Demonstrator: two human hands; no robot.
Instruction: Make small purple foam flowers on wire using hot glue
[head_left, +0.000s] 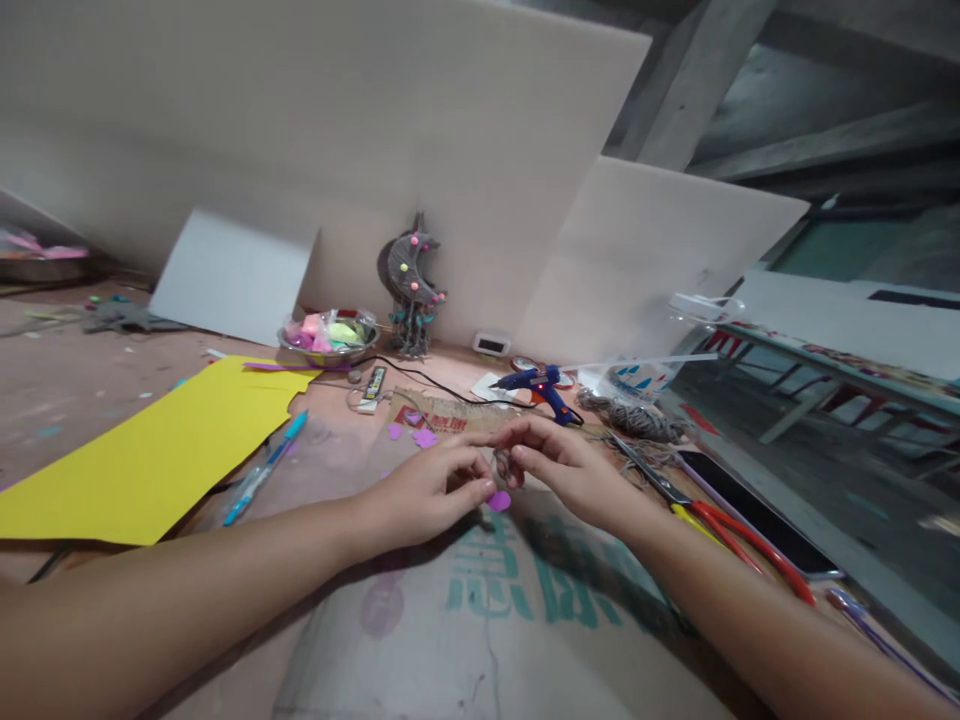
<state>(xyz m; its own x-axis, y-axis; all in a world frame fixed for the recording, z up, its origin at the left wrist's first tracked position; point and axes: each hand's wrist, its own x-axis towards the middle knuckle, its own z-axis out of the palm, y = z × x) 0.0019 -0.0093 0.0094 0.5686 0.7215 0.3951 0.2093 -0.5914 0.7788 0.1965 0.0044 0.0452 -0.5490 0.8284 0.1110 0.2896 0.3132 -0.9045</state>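
Observation:
My left hand (439,492) is over the printed sheet, its thumb and fingers closed in a pinch. Facing it, my right hand (559,468) is also closed, fingers curled, with the fingertips of both hands nearly meeting. A blurred greyish bit shows between them; I cannot make out what it is. A small purple paper piece (499,501) shows at my left thumb tip; whether it is held or lies below is unclear. More purple paper cut-outs (424,438) lie just beyond my left hand. Beneath both hands is the sheet with green lettering (491,595).
On the left are yellow card (161,450) and blue pens (266,468). Behind stand a bowl of colourful packets (330,338) and a grey moon ornament (412,275). To the right are a blue glue gun (536,383), grey yarn (634,415), red-handled scissors (720,525) and a phone (757,515).

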